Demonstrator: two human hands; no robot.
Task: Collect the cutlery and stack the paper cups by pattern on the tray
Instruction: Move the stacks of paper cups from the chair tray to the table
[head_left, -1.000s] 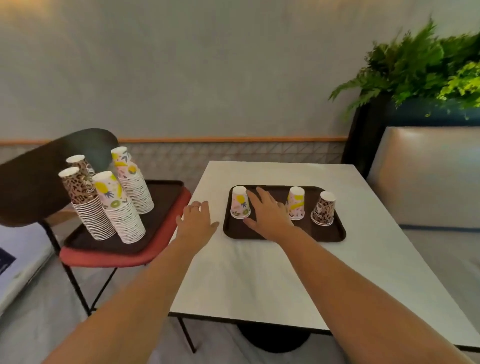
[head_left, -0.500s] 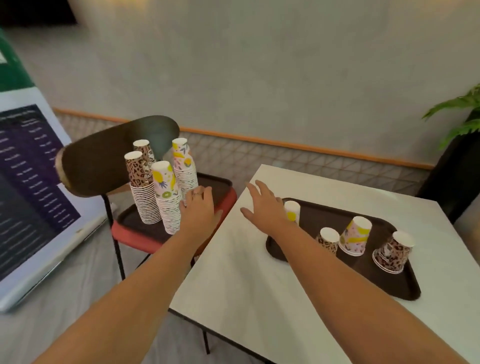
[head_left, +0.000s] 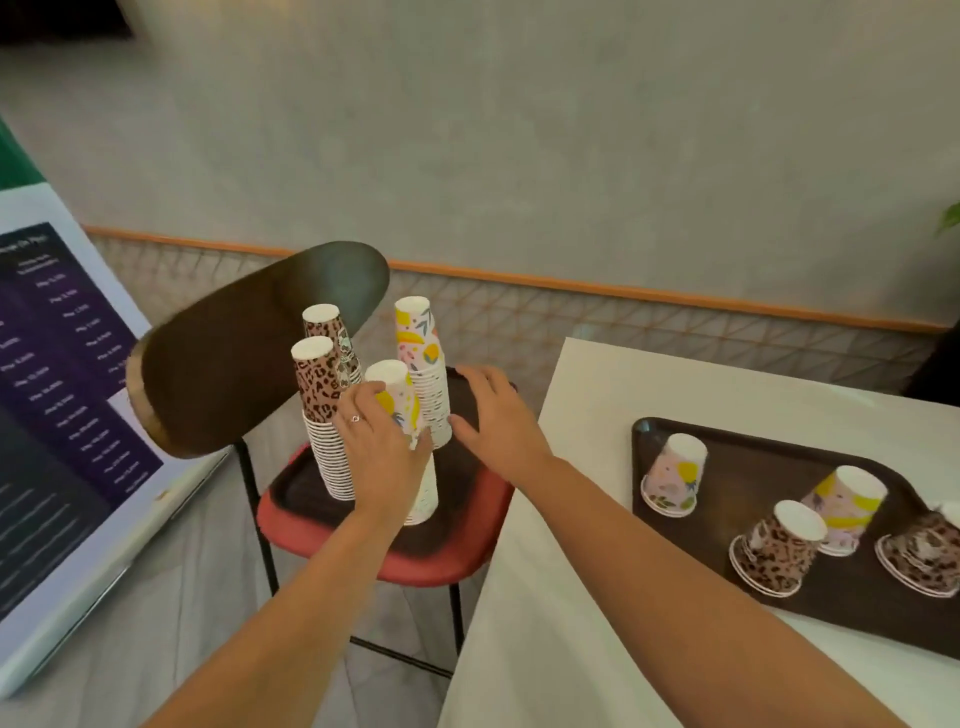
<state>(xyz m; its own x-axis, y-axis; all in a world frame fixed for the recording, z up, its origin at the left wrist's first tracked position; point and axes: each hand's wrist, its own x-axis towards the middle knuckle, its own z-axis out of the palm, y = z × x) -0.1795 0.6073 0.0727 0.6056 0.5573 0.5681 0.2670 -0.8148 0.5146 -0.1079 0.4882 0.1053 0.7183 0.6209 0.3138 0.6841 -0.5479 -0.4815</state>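
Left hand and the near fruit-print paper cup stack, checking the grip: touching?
Touching: head view shows left hand wrapped around fruit-print stack.

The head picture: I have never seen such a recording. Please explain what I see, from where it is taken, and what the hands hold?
There is no machine here. A camera on a person's head looks down at their two bare hands. On a red chair sits a dark tray with four tall cup stacks, two leopard and two fruit-patterned. The left hand curls round the near fruit stack. The right hand is open and holds nothing, close to the far fruit stack; whether it touches it is unclear. On the white table a second tray carries loose upside-down cups. No cutlery is visible.
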